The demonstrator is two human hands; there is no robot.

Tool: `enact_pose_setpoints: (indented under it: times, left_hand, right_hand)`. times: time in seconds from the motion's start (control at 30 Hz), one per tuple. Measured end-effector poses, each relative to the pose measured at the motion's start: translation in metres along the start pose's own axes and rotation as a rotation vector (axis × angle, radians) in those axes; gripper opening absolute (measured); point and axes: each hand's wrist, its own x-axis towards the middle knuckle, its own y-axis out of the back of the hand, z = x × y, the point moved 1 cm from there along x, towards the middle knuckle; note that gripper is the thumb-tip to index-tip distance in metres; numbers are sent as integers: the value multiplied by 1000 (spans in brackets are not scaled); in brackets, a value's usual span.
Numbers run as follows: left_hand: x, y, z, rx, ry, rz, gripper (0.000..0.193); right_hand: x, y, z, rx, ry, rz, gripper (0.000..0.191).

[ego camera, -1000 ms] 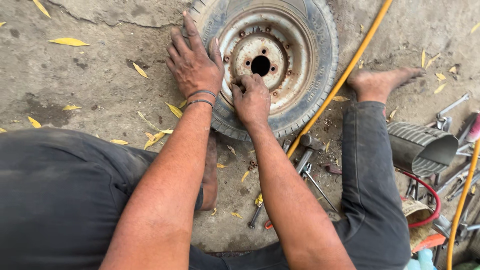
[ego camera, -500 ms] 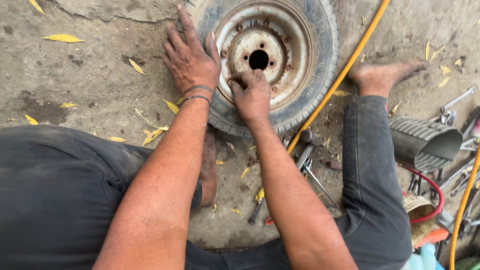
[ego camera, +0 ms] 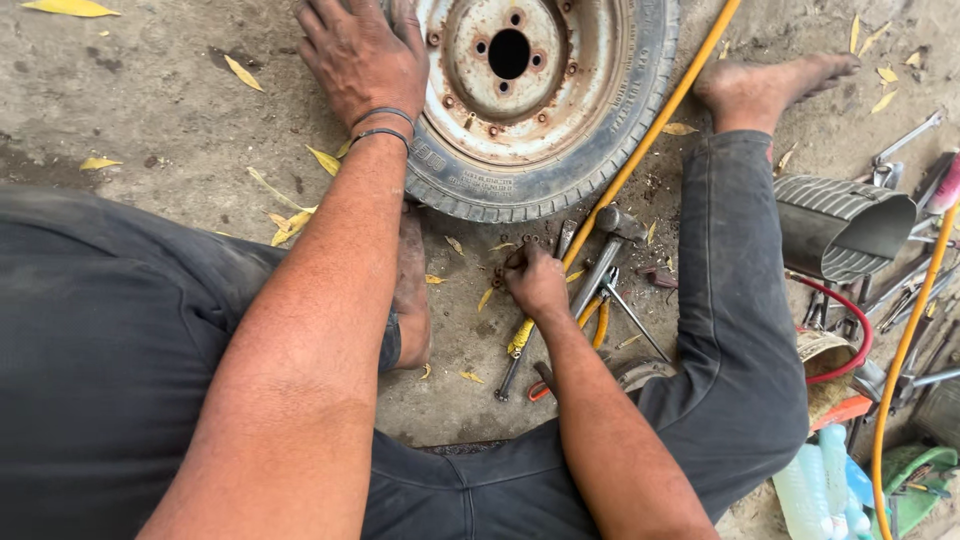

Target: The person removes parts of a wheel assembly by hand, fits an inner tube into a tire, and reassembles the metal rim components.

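Lying flat on the concrete floor (ego camera: 140,110) was a small wheel (ego camera: 545,100), its worn tyre around a rusty white rim with a centre hole and bolt holes. Left hand (ego camera: 362,55): spread flat, palm down, on the wheel's left edge, grasping nothing; two bands at the wrist. Yellow hose (ego camera: 655,125): ran diagonally, touching the tyre's right side. Ribbed metal can (ego camera: 840,225): on its side, well right. Hammer (ego camera: 605,255): just beside the right hand (ego camera: 535,283), which was down on the floor below the tyre, fingertips pinched at small rusty nuts (ego camera: 500,272). Yellow-handled screwdriver (ego camera: 518,345): below that hand. Yellow leaves scattered.
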Motion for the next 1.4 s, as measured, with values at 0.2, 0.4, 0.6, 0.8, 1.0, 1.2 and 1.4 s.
enact_pose_setpoints:
  times: [0.2, 0.4, 0.6, 0.8, 1.0, 1.2, 1.4]
  left_hand:
    - [-2, -12, -4, -23, 13, -31, 57]
    - [-2, -7, -4, -21, -1, 16, 70]
    - [1, 5, 1, -25, -10, 35, 69]
    - [3, 14, 2, -18, 3, 22, 77]
    - [6, 21, 7, -13, 30, 10, 70]
    - [7, 25, 7, 25, 5, 77, 70]
    - [6, 19, 6, -11, 25, 34, 72]
  right_hand:
    - [4, 6, -4, -32, -100, 37, 41]
    - [8, 10, -9, -99, -96, -23, 30]
    - [8, 18, -15, -120, -97, -46, 38]
    - [1, 13, -33, -198, -43, 2, 35]
    - [5, 27, -42, -39, 55, -161, 25]
    - [11, 32, -52, 129, 55, -311, 23]
    - [13, 24, -45, 67, 110, -243, 21]
